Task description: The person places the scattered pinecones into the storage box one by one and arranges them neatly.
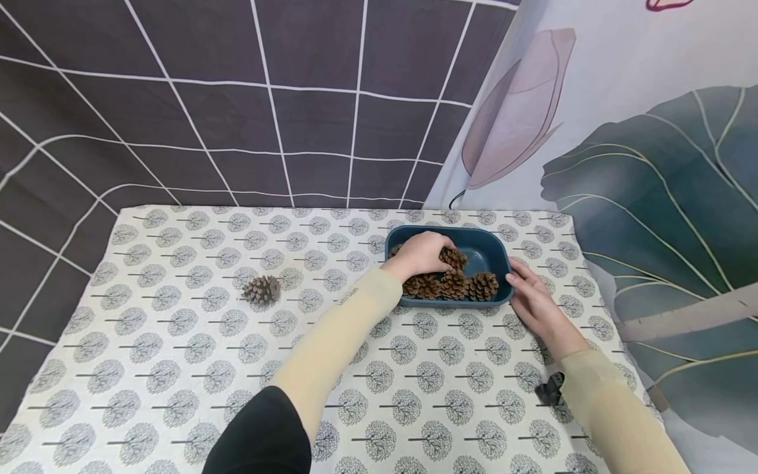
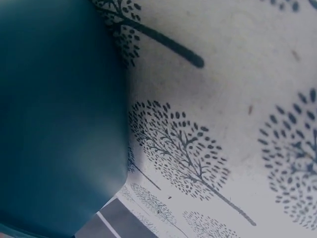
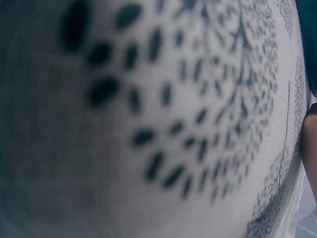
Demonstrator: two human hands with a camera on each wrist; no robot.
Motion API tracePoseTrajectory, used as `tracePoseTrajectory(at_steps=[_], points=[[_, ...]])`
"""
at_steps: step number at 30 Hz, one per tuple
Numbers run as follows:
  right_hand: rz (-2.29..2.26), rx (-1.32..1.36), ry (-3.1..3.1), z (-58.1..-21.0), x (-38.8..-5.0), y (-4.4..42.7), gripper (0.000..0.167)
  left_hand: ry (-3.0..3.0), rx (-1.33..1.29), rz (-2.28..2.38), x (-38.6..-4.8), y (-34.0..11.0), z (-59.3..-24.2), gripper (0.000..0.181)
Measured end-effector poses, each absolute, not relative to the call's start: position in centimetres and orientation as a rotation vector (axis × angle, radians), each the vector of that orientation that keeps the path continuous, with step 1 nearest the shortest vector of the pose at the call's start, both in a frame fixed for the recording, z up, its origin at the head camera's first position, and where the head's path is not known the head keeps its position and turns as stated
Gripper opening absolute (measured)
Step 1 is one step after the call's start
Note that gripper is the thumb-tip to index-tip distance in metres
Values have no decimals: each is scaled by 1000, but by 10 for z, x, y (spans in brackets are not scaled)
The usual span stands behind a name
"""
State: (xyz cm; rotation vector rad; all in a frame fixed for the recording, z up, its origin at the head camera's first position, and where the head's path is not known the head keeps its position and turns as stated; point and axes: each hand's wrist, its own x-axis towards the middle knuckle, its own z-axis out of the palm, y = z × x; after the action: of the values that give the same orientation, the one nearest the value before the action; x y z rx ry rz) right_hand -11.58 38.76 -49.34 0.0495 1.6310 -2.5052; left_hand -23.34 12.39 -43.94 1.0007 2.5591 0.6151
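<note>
In the head view, my left hand (image 1: pixel 422 254) reaches into a dark teal tub (image 1: pixel 398 301) and holds a brown pine cone (image 1: pixel 453 257) between fingers and thumb. Several more pine cones (image 1: pixel 454 285) lie along the near side of the tub. My right hand (image 1: pixel 535 297) touches the tub's right end, thumb near the rim and fingers along the outside. Off to the left, a single pine cone (image 1: pixel 261 290) lies on the cloth. The left wrist view shows the tub's wall (image 2: pixel 59 119) up close; a bit of a hand (image 3: pixel 310 144) edges into the right wrist view.
A pale cloth (image 1: pixel 195 388) printed with grey trees covers the table. Behind it hangs a dark fabric with white grid lines (image 1: pixel 308 125). At the right is a curtain with leaf prints (image 1: pixel 639 197). A small black object (image 1: pixel 551 389) sits beside my right wrist.
</note>
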Motion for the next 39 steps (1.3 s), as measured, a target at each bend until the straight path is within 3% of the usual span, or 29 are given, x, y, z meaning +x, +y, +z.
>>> tracePoseTrajectory(at_steps=[39], points=[[-2512, 47, 1620, -493, -116, 387, 36, 2549, 1069, 767, -236, 95, -421, 50]])
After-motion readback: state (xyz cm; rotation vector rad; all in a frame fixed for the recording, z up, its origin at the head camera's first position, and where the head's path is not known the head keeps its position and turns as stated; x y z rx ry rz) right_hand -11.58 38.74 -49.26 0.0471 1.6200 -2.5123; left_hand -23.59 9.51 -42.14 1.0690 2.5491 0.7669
